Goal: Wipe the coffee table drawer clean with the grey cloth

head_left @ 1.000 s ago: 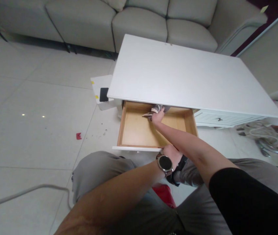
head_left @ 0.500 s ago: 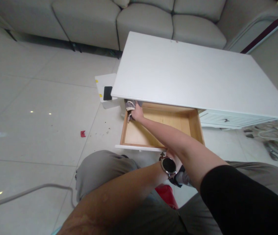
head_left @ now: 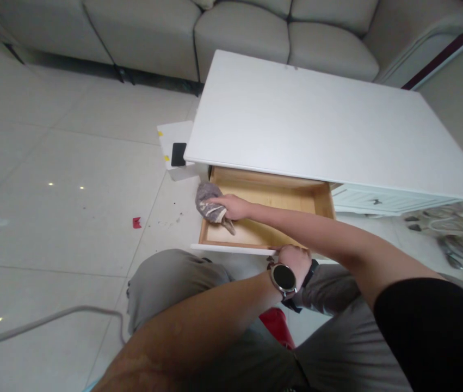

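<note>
A white coffee table point(head_left: 316, 120) has its left drawer point(head_left: 255, 190) pulled out, showing bare pale wood inside. My right hand point(head_left: 233, 207) grips a grey-brown patterned cloth point(head_left: 210, 201) over the drawer's left side wall, and part of the cloth hangs into the drawer. Below it, my left hand point(head_left: 294, 260), with a round watch on the wrist, is closed on the top edge of the drawer's white front panel point(head_left: 235, 250), right of its middle. My right forearm reaches across above my left hand.
A grey sofa point(head_left: 239, 32) stands behind the table. Left of the table, a white box point(head_left: 176, 133) carries a black flat object point(head_left: 179, 154). A red scrap point(head_left: 136, 222) and crumbs lie on the floor. A grey hose point(head_left: 51, 322) runs at lower left; coiled cords point(head_left: 451, 231) lie at right.
My right hand has drawn the cloth from the drawer's back left corner toward me, onto the left side wall. My left hand remains at the front panel and now shows more fully.
</note>
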### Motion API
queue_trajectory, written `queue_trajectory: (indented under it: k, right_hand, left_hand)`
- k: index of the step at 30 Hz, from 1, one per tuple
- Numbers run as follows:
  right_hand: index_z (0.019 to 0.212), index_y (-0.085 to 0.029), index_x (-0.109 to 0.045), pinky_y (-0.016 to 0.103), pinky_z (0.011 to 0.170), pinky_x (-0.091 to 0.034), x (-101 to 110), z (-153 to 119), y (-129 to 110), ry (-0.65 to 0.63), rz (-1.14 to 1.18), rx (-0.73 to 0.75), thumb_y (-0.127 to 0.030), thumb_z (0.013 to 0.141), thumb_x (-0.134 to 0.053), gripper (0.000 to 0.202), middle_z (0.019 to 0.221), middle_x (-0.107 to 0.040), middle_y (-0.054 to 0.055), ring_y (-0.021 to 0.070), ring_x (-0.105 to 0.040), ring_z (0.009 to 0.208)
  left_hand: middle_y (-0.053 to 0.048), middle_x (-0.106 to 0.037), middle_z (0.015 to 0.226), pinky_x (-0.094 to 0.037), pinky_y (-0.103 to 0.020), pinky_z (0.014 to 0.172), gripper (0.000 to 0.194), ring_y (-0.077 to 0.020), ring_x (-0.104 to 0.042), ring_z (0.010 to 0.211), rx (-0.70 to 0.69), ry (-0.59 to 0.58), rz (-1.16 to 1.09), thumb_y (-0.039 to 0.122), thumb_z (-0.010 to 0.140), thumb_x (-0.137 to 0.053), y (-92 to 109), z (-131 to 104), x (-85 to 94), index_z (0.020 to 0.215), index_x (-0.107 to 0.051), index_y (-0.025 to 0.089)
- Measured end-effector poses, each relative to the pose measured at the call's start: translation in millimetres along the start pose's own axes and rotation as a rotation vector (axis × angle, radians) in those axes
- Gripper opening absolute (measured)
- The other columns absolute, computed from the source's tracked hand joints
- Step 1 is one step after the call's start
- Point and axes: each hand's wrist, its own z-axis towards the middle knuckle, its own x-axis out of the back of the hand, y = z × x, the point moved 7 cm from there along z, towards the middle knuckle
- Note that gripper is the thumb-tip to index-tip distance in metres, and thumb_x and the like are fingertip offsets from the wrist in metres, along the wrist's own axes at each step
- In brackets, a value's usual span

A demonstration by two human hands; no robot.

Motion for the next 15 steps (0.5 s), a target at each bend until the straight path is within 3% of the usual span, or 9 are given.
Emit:
queue_trajectory:
  k: [3, 6, 12, 15]
  right_hand:
    - [0.15, -0.025, -0.059, 0.032, 0.094, -0.052, -4, -8, -36, -0.194, -0.045, 0.123, -0.012, 0.089, -0.06, 0.062, 0.128, -0.075, 0.01, 0.024, -0.072, 0.109]
    - [0.154, -0.032, -0.055, 0.034, 0.09, -0.054, 3, -5, -42, -0.218, -0.175, 0.011, -0.021, 0.092, -0.064, 0.063, 0.13, -0.073, 0.011, 0.0264, -0.072, 0.108]
    - [0.161, -0.035, -0.044, 0.038, 0.095, -0.055, 45, 24, 8, -0.058, -0.397, -0.334, -0.019, 0.092, -0.063, 0.073, 0.135, -0.066, 0.014, 0.0316, -0.07, 0.116]
    - [0.161, -0.03, -0.042, 0.038, 0.097, -0.055, 58, 38, 29, -0.017, -0.386, -0.414, -0.017, 0.091, -0.065, 0.076, 0.132, -0.067, 0.016, 0.0316, -0.07, 0.116]
  left_hand:
    - [-0.023, -0.076, 0.106, -0.058, -0.052, 0.079, 0.047, -0.0355, -0.073, 0.099, -0.004, -0.026, 0.002, 0.003, 0.098, -0.036, 0, 0, -0.1, 0.129, -0.071, 0.009]
    - [-0.024, -0.076, 0.109, -0.059, -0.051, 0.081, 0.049, -0.0356, -0.073, 0.103, -0.003, -0.031, 0.003, 0.002, 0.098, -0.032, 0, 0, -1.9, 0.127, -0.072, 0.01]
    - [-0.024, -0.076, 0.106, -0.061, -0.054, 0.085, 0.042, -0.0354, -0.075, 0.103, 0.004, -0.004, -0.004, 0.005, 0.1, -0.037, 0, 4, -6.2, 0.125, -0.071, 0.007]
    - [-0.022, -0.077, 0.103, -0.062, -0.051, 0.085, 0.04, -0.0338, -0.076, 0.102, 0.007, -0.019, -0.031, 0.003, 0.099, -0.039, 0, 6, -6.1, 0.118, -0.074, 0.007]
